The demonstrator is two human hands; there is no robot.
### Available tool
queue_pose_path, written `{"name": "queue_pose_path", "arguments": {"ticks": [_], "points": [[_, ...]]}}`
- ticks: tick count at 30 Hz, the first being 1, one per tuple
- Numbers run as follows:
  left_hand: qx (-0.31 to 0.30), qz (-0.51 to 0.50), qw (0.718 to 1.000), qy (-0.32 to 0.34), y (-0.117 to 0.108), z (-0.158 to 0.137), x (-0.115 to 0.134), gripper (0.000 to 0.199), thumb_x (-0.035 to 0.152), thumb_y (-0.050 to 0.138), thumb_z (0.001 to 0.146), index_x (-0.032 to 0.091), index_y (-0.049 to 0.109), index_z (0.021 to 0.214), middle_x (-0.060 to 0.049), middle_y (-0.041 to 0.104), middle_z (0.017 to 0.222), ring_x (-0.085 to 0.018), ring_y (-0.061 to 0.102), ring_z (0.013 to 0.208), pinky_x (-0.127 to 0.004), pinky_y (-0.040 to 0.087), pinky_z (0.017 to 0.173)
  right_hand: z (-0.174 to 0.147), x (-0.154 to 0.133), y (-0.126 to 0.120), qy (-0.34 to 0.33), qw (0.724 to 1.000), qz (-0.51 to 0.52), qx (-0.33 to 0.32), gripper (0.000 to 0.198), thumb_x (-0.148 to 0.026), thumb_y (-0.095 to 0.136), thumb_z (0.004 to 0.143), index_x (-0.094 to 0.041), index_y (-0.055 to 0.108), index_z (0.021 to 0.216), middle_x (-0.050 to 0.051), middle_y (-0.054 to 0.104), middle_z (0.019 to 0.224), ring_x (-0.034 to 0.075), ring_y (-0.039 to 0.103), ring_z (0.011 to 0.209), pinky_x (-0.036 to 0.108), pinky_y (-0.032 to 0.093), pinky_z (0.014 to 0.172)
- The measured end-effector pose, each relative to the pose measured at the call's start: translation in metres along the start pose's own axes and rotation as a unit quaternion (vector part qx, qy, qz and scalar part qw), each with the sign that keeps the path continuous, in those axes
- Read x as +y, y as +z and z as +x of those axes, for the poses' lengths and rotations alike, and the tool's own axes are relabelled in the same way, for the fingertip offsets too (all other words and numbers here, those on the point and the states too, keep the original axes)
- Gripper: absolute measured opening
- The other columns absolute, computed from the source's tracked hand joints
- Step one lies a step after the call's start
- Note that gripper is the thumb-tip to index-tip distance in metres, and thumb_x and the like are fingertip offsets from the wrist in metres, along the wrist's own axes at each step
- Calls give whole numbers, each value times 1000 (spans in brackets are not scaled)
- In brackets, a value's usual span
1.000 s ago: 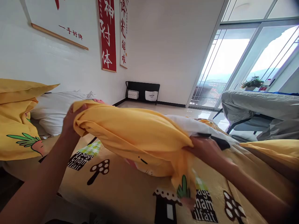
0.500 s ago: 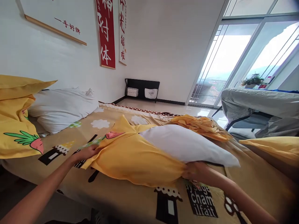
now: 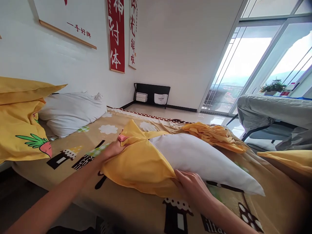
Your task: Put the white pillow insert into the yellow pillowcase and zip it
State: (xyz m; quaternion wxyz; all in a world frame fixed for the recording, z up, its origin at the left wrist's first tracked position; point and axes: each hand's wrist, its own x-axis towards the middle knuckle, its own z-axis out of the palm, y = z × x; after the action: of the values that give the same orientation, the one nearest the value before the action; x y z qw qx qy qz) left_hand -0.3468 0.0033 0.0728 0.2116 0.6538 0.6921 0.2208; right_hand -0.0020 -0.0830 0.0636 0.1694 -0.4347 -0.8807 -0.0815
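Observation:
A yellow pillowcase [image 3: 141, 162] covers the left half of a white pillow [image 3: 192, 152], which lies on the bed. The pillow's bare right half sticks out of the case's opening. My left hand [image 3: 113, 149] is closed on the case's left end, beside a bit of printed carrot; its fingertips are partly hidden in the cloth. My right hand [image 3: 191, 183] grips the near edge of the opening, thumb side up, with some fingers out of sight behind the fabric.
Crumpled yellow cloth [image 3: 214, 136] lies behind the pillow on the patterned bedsheet [image 3: 136, 208]. At the left are a white pillow [image 3: 75, 110] and yellow carrot-print bedding [image 3: 19, 130]. More yellow fabric [image 3: 290, 159] shows at the right. A covered table [image 3: 275, 107] stands by the window.
My left hand has shifted right and up along the case's left end. My right hand has moved left along the opening's edge, and more of the white pillow shows there.

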Motion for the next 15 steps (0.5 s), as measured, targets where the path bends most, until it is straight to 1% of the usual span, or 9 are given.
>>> {"name": "queue_pose_path", "arguments": {"ticks": [2, 3, 4, 6, 7, 8, 11, 13, 15], "points": [[12, 68, 998, 4, 19, 0, 4, 70, 69, 38, 83, 21, 53, 133, -14, 66, 118, -32, 62, 107, -35, 47, 82, 8, 9, -5, -52, 990, -56, 115, 31, -21, 38, 97, -19, 54, 70, 0, 57, 60, 13, 53, 57, 27, 31, 61], [13, 80, 997, 4, 27, 0, 3, 70, 68, 31, 86, 19, 55, 130, -16, 67, 115, -32, 63, 105, -35, 47, 80, 12, 16, -7, -61, 981, -86, 163, 33, -20, 37, 97, -18, 54, 70, 1, 58, 62, 14, 53, 60, 28, 32, 65], [19, 78, 997, 0, 33, -1, 1, 71, 67, 25, 88, 17, 58, 127, -18, 68, 111, -32, 64, 102, -35, 46, 78, 16, 25, -7, -59, 972, -112, 198, 33, -21, 36, 98, -18, 56, 71, 3, 61, 68, 15, 55, 67, 29, 33, 70], [34, 40, 999, -5, 38, -3, -6, 73, 68, 23, 87, 15, 64, 116, -19, 70, 102, -33, 65, 95, -35, 46, 74, 22, 45, -2, -30, 963, -135, 231, 32, -25, 37, 98, -18, 60, 78, 8, 66, 87, 19, 57, 84, 31, 35, 79], [42, 13, 999, -6, 37, -2, -9, 72, 69, 26, 86, 14, 67, 109, -19, 71, 97, -33, 66, 92, -34, 46, 72, 23, 54, 3, -8, 965, -128, 230, 32, -28, 36, 98, -18, 62, 80, 9, 67, 93, 20, 57, 88, 31, 36, 80], [51, -16, 999, -7, 35, -2, -13, 70, 70, 30, 84, 14, 70, 100, -19, 71, 93, -33, 66, 88, -34, 45, 70, 23, 60, 10, 15, 969, -109, 219, 34, -31, 35, 98, -19, 62, 80, 8, 68, 93, 20, 57, 86, 30, 36, 78], [79, -69, 995, -6, 20, 2, -12, 66, 69, 32, 82, 14, 69, 82, -17, 71, 83, -32, 66, 81, -33, 45, 65, 16, 67, 26, 89, 986, -7, 143, 43, -41, 32, 99, -20, 56, 70, 3, 64, 70, 16, 54, 65, 26, 34, 63], [119, -90, 989, 6, 7, 2, -1, 64, 67, 29, 83, 15, 65, 75, -16, 69, 78, -29, 64, 77, -32, 44, 63, 9, 65, 26, 130, 984, 67, 100, 48, -50, 31, 97, -20, 49, 64, 0, 58, 59, 13, 46, 55, 26, 31, 58], [189, -125, 974, 30, -6, 0, 17, 62, 66, 29, 83, 15, 61, 70, -14, 67, 72, -26, 61, 72, -32, 42, 61, 0, 63, 18, 157, 974, 138, 90, 51, -57, 31, 93, -20, 43, 61, -1, 50, 53, 12, 39, 52, 25, 29, 55]]}}
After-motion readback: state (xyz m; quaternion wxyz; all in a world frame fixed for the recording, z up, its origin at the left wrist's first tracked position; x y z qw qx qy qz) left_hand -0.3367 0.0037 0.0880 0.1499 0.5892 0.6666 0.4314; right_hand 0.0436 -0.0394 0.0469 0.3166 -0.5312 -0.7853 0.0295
